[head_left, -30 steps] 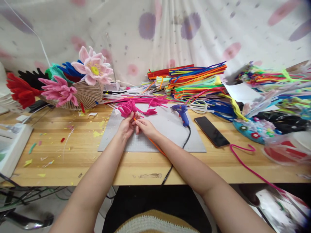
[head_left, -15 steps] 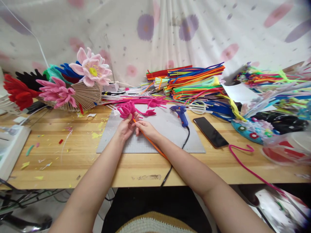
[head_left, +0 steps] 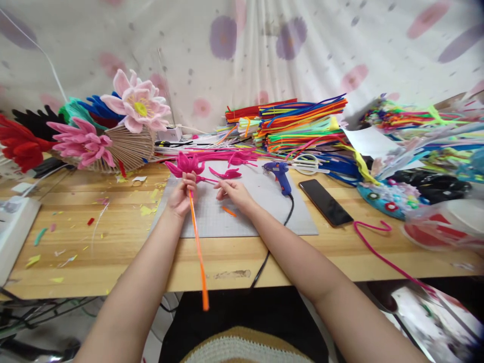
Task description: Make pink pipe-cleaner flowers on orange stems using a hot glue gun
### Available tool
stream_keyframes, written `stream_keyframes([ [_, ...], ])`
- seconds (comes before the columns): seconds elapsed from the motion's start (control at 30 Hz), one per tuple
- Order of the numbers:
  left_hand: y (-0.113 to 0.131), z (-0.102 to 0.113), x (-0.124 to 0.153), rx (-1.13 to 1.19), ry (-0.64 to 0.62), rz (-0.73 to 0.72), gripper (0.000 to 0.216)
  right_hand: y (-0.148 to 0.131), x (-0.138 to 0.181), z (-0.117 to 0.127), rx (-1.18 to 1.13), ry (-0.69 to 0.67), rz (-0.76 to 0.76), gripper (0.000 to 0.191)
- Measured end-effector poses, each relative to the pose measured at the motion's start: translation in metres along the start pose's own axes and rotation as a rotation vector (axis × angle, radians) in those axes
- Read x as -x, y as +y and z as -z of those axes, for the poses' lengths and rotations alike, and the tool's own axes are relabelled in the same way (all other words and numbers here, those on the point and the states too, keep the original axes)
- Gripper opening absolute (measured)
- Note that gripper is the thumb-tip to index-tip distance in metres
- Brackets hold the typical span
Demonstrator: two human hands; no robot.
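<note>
My left hand [head_left: 181, 195] is closed around the base of a magenta pipe-cleaner flower [head_left: 186, 164], petals pointing up. From under its fingers hangs a long orange stem [head_left: 198, 242], reaching past the table's front edge. A magenta petal [head_left: 201, 178] with a thin stem lies just right of the flower. At that stem's tip is my right hand [head_left: 231, 193], fingers bent and slightly apart; whether they touch the stem is unclear. Beyond it another magenta petal [head_left: 227, 173] rests on the grey cutting mat [head_left: 264, 222]. A short orange piece [head_left: 229, 212] lies below my right hand.
A blue glue gun [head_left: 279, 176] lies on the mat's right, its cord running to the front edge. Right of it are a phone [head_left: 325, 202] and scissors [head_left: 309, 164]. Pipe-cleaner bundles [head_left: 302, 123] are stacked behind. Finished flowers [head_left: 139, 103] stand left; a power strip [head_left: 17, 232] lies there.
My right hand has let go of the orange stem and moved right to the petal's stem. My left hand has shifted left, the flower now more upright and the orange stem hanging towards me.
</note>
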State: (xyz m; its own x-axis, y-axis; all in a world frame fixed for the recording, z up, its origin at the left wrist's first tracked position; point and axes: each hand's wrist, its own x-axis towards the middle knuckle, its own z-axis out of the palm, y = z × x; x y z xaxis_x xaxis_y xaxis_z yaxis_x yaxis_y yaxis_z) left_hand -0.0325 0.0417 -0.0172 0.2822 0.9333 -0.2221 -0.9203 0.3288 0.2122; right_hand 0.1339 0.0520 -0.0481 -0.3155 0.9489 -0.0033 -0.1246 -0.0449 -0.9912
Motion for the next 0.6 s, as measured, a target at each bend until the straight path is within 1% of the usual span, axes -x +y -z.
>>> stream_keyframes([
  [0.1, -0.003, 0.005, 0.003, -0.004, 0.022, 0.197, 0.024, -0.003, -0.004, 0.01, -0.095, 0.139, 0.03, 0.029],
  [0.2, -0.008, 0.007, 0.001, -0.033, 0.063, 0.296, 0.025, -0.004, -0.007, 0.017, -0.193, 0.183, 0.02, 0.028],
  [0.27, -0.011, 0.006, 0.001, -0.048, 0.086, 0.332, 0.025, -0.004, -0.009, 0.02, -0.25, 0.177, -0.02, 0.027],
  [0.33, -0.011, 0.004, 0.001, -0.072, 0.118, 0.371, 0.025, -0.004, -0.011, 0.023, -0.293, 0.143, -0.061, 0.027],
  [0.43, -0.012, 0.003, 0.0, -0.111, 0.163, 0.43, 0.026, -0.005, -0.013, 0.026, -0.327, 0.09, -0.083, 0.026],
  [0.6, -0.013, 0.004, -0.001, -0.14, 0.175, 0.478, 0.025, -0.007, -0.013, 0.03, -0.408, 0.04, -0.115, 0.018],
])
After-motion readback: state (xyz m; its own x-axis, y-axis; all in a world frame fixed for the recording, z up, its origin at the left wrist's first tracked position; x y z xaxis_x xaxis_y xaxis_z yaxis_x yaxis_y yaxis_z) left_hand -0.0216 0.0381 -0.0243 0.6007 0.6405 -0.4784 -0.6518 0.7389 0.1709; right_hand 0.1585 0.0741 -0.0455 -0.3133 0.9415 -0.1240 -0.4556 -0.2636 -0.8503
